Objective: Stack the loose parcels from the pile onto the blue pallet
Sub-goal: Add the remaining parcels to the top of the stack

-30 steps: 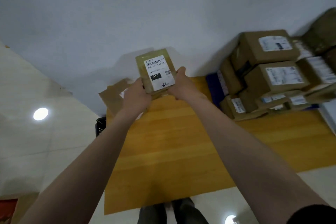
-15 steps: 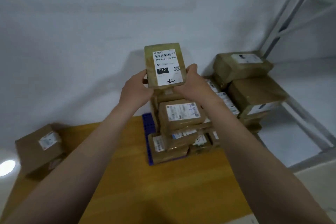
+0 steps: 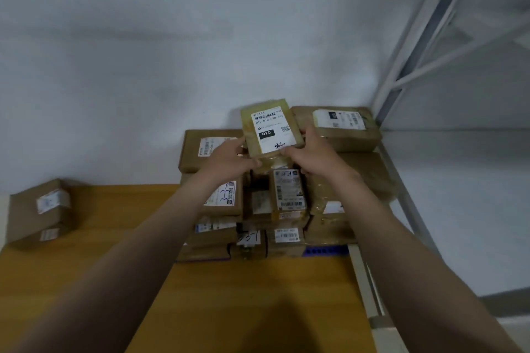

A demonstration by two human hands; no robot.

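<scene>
Fingers curled, our left hand (image 3: 229, 159) and right hand (image 3: 308, 156) grip a small tan white-labelled cardboard parcel (image 3: 269, 129) at its lower corners, over stacked brown boxes (image 3: 288, 195) at twelve o'clock.

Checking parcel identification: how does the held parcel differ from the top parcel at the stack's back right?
The held parcel is tilted up, clasped between left grip and right grip; the rear parcel lies flat atop the stack. The held parcel's label reads upright to the camera; the rear parcel's is turned sideways. The held parcel looks smaller than the rear parcel. Both are brown with white labels.
</scene>
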